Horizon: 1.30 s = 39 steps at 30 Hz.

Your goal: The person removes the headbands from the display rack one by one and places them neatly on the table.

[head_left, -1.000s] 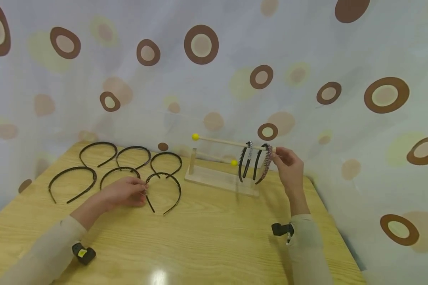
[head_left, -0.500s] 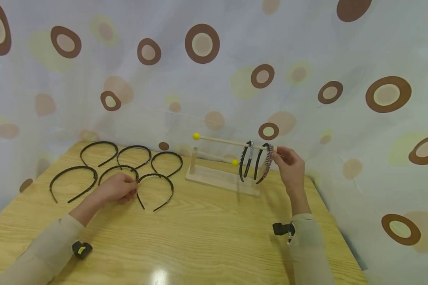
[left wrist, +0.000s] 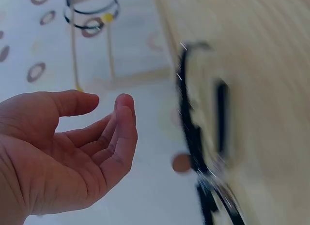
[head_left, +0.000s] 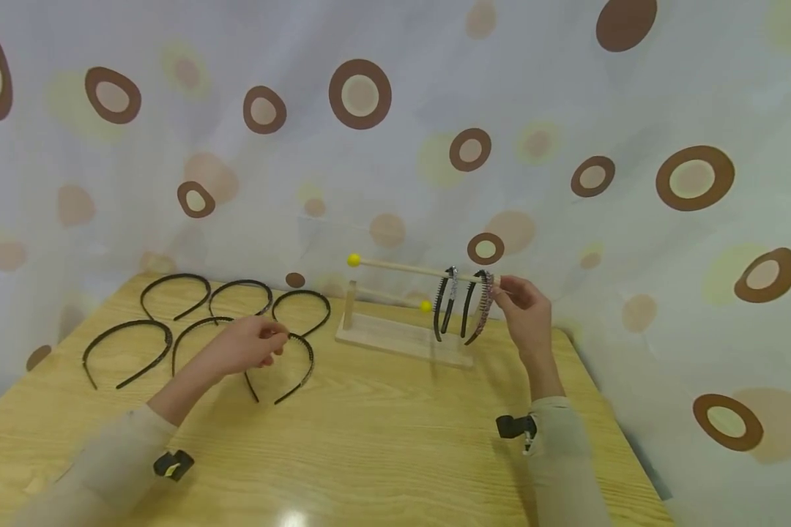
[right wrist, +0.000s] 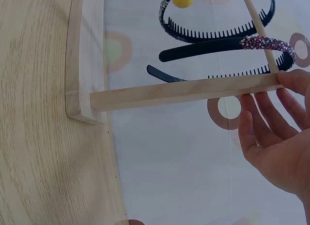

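Observation:
My left hand (head_left: 250, 342) hovers over the front-row headband (head_left: 312, 360), thumb and fingers loosely curved with nothing between them. In the left wrist view a black headband (left wrist: 191, 123) lies blurred on the table beside that hand (left wrist: 82, 147). My right hand (head_left: 526, 311) pinches the top of the end post (right wrist: 193, 91) of a wooden rack (head_left: 382, 337). On the rack's upper rod (head_left: 402, 268) hang a silver-trimmed headband (head_left: 452, 289) and a headband with pinkish beads (right wrist: 266, 43), both toothed inside, near the right hand (right wrist: 276, 133).
Several more black headbands lie in two rows at the table's left, among them one at the far corner (head_left: 174, 277) and one at the front left (head_left: 169, 340). Yellow balls cap the rods, such as the upper one (head_left: 354, 260). A patterned curtain (head_left: 395, 176) stands behind the table (head_left: 369, 454).
My left hand slid the front-row headband left beside the others, then let go and rose to the right. My right hand stays on the rack's post.

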{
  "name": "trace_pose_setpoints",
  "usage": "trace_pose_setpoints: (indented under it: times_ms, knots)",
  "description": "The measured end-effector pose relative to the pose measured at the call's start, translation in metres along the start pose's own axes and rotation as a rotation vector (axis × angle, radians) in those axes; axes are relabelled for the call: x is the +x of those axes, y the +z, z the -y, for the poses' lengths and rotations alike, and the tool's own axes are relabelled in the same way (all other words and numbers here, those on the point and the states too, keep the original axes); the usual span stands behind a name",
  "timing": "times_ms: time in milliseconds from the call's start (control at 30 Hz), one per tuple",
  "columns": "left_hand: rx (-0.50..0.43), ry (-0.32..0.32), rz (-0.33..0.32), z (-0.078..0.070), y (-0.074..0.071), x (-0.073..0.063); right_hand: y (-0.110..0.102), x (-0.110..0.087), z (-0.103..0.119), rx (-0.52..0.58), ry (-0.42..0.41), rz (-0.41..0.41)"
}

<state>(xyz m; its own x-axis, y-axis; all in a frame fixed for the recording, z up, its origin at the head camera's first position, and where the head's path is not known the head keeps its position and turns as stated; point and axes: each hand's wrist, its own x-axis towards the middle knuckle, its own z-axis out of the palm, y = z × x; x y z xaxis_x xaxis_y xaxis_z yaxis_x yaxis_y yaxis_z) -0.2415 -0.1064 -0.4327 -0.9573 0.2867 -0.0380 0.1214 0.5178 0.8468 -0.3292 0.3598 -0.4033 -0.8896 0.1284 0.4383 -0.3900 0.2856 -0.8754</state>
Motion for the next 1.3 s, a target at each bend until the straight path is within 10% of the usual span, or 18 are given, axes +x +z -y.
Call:
trace_pose_setpoints:
  times_ms: [333, 667, 900, 1300]
  knots:
    - [-0.03, 0.258, -0.095, -0.097, 0.087, 0.055, -0.001, -0.006, 0.015, -0.004, 0.004, 0.0]
    - [-0.029, 0.278, -0.368, -0.135, 0.158, 0.098, 0.006, -0.01, 0.014, 0.026, 0.023, -0.005]
    - [-0.182, 0.201, -0.478, -0.151, 0.179, 0.109, 0.008, -0.018, 0.027, 0.005, 0.008, 0.029]
    - [-0.134, 0.167, -0.555, -0.167, 0.183, 0.121, 0.001, -0.017, 0.038, -0.032, 0.004, 0.026]
